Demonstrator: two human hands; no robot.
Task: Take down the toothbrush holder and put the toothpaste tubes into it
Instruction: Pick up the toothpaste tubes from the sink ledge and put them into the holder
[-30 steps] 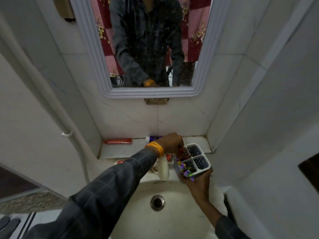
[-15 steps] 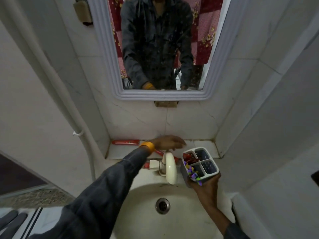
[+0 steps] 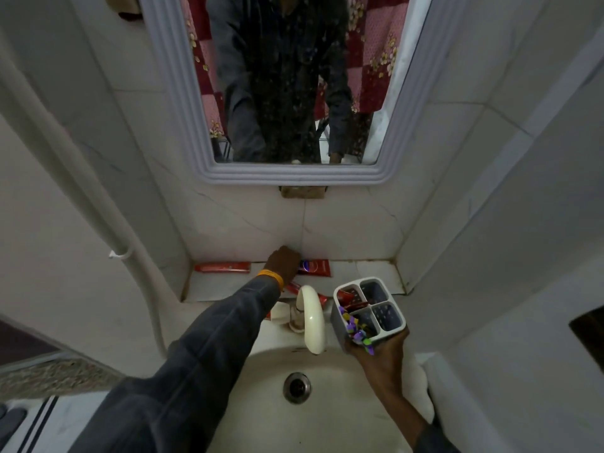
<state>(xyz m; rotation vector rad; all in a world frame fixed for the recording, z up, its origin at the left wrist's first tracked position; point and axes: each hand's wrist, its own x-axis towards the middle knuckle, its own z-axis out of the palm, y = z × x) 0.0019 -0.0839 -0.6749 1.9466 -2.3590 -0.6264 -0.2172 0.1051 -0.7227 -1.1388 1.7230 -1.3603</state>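
White-tiled ledge [image 3: 366, 273] mid-frame, above cream basin [image 3: 261, 380]. Left hand [image 3: 283, 262] now further back than before, fingers closed on short red toothpaste tube [image 3: 315, 268]. Right hand [image 3: 380, 358] lower right, gripping grey four-compartment toothbrush holder [image 3: 369, 310], red tube in its upper-left compartment.

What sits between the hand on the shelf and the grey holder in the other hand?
In the head view, the cream tap and a red tube behind it lie between the left hand and the toothbrush holder.
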